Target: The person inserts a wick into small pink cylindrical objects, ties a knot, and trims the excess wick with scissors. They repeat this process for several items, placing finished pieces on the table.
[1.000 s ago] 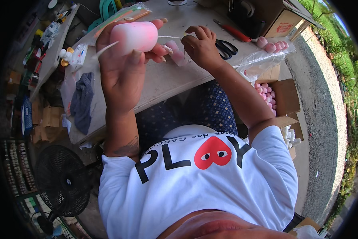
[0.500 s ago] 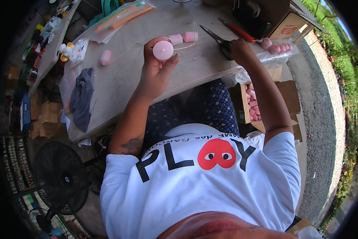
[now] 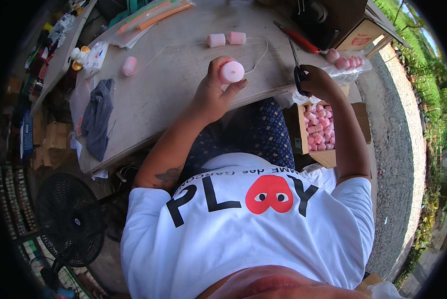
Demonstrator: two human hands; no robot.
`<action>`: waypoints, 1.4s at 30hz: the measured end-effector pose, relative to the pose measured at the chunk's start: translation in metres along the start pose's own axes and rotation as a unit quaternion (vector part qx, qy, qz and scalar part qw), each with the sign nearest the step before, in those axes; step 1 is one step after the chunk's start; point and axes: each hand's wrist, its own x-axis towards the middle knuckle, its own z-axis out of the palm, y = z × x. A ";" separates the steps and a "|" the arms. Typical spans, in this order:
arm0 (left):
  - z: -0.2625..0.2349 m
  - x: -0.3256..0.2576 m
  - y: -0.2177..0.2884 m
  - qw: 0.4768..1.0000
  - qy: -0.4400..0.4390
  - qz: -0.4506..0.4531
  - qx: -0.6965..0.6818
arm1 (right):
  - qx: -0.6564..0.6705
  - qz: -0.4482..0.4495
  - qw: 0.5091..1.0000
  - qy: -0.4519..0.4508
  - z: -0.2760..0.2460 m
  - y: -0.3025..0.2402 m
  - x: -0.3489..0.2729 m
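Observation:
My left hand [image 3: 214, 94] is closed round a pink candle [image 3: 232, 73], its round end with a short wick stub facing up. A thin white wick string [image 3: 266, 52] loops from near this candle to two more pink candles [image 3: 216, 41] lying on their sides on the table, then runs on leftward. Another pink candle [image 3: 129, 66] lies farther left, close to the string's end. In my right hand [image 3: 319, 82] are black-handled scissors [image 3: 294, 53], fingers at the handles and blades pointing away from me, over the table's right part.
A red-handled tool [image 3: 303, 41] lies beyond the scissors. Several pink candles [image 3: 343, 63] rest on clear plastic at the right. Below the table edge, an open carton [image 3: 297, 130] holds many pink pieces. A grey cloth [image 3: 98, 119] and a fan [image 3: 71, 219] are at the left.
My left hand has moved right with the candle, off the two candles behind it. My right hand has come nearer me and lifted the scissors, which now point more away from me.

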 end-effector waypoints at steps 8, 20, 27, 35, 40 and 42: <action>0.008 0.004 0.014 0.996 -0.018 -0.027 0.080 | 0.456 -0.565 0.634 0.267 0.014 -0.074 -0.115; 0.006 0.007 0.027 0.991 -0.015 0.007 0.133 | 0.355 -0.473 0.797 0.122 0.067 -0.079 -0.092; 0.007 0.011 0.025 0.990 0.004 -0.007 0.143 | 0.292 -0.446 0.838 0.113 0.078 -0.080 -0.094; 0.006 0.001 0.025 0.994 0.001 -0.001 0.111 | 0.358 -0.524 0.754 0.166 0.070 -0.095 -0.098; 0.003 0.007 0.027 0.993 -0.014 -0.030 0.110 | 0.305 -0.416 0.854 0.067 0.080 -0.085 -0.091; 0.003 0.004 0.025 0.995 0.001 -0.012 0.096 | 0.436 -0.507 0.728 0.148 0.079 -0.097 -0.094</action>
